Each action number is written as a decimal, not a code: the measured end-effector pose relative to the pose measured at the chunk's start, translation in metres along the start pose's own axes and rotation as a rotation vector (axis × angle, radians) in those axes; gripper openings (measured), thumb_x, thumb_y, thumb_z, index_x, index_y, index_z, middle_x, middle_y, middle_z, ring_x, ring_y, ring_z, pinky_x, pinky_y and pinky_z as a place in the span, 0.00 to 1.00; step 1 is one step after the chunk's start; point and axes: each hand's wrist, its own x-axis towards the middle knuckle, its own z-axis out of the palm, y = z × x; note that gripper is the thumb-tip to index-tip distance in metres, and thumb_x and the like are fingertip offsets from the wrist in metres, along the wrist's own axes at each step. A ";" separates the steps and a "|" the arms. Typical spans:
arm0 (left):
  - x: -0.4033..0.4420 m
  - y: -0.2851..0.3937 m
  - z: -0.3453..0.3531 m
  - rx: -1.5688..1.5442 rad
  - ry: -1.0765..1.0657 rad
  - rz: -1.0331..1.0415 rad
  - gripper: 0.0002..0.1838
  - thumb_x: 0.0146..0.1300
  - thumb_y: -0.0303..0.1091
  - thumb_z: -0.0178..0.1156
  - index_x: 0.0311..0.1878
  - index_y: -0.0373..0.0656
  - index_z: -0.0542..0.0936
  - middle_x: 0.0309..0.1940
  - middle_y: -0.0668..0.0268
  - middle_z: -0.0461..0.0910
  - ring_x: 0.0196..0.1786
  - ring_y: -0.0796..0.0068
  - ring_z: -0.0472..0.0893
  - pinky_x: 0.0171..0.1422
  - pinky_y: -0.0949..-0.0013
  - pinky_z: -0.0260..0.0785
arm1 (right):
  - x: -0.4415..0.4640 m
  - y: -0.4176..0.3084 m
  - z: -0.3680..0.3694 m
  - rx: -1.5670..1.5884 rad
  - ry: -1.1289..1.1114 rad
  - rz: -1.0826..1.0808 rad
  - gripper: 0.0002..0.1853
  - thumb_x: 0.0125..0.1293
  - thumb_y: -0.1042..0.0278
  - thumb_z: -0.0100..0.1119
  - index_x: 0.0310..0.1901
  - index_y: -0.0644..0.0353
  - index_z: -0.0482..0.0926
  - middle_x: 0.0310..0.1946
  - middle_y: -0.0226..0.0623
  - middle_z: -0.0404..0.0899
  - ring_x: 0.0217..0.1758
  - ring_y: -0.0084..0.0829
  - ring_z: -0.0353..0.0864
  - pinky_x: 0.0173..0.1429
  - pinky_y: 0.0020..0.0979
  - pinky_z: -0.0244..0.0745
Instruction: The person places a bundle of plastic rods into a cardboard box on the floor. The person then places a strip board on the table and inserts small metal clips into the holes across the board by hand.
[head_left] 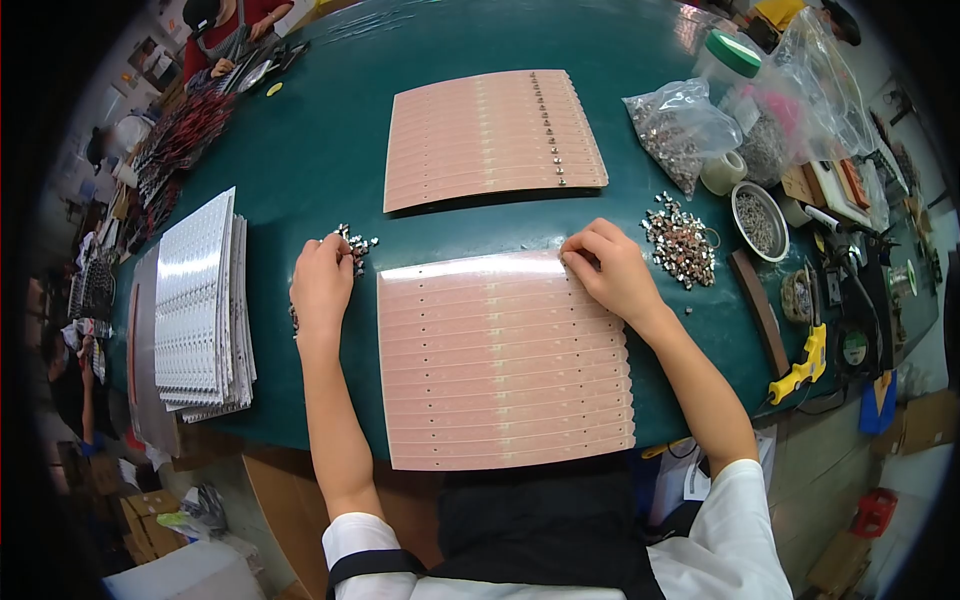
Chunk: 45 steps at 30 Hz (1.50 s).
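Observation:
A pink ribbed panel with rows of small holes lies on the green table in front of me. My right hand is at its top right corner, thumb and fingertips pinched together; whatever they hold is too small to make out. At the left, my left hand rests at a small pile of metal parts, fingers bent together, their tips partly hidden. Farther back lies a second pink panel with a column of small metal pieces along its right side.
Stacked silver panels stand at the left. To the right are a heap of metal parts, a metal bowl, a bag of parts, a brown bar and a yellow-handled tool. Another person sits at the far left.

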 end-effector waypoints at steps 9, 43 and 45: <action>0.001 -0.001 0.005 -0.109 0.009 0.034 0.05 0.63 0.34 0.62 0.39 0.45 0.82 0.38 0.60 0.80 0.44 0.55 0.81 0.46 0.55 0.73 | 0.001 -0.004 0.001 -0.155 -0.009 -0.095 0.03 0.60 0.73 0.65 0.34 0.62 0.83 0.33 0.39 0.77 0.41 0.42 0.78 0.46 0.40 0.76; 0.006 0.021 0.019 -0.334 0.229 0.269 0.05 0.69 0.29 0.56 0.44 0.40 0.80 0.37 0.57 0.80 0.42 0.58 0.81 0.46 0.59 0.73 | -0.012 -0.009 -0.017 -0.066 -0.054 -0.077 0.04 0.63 0.77 0.61 0.39 0.63 0.82 0.34 0.41 0.79 0.39 0.42 0.80 0.44 0.35 0.76; 0.005 0.025 0.016 -0.414 0.206 0.252 0.07 0.72 0.28 0.55 0.47 0.38 0.79 0.35 0.57 0.83 0.37 0.65 0.84 0.41 0.66 0.75 | -0.012 -0.012 -0.014 -0.071 -0.074 -0.069 0.04 0.62 0.76 0.63 0.38 0.62 0.81 0.35 0.39 0.78 0.37 0.39 0.80 0.42 0.34 0.76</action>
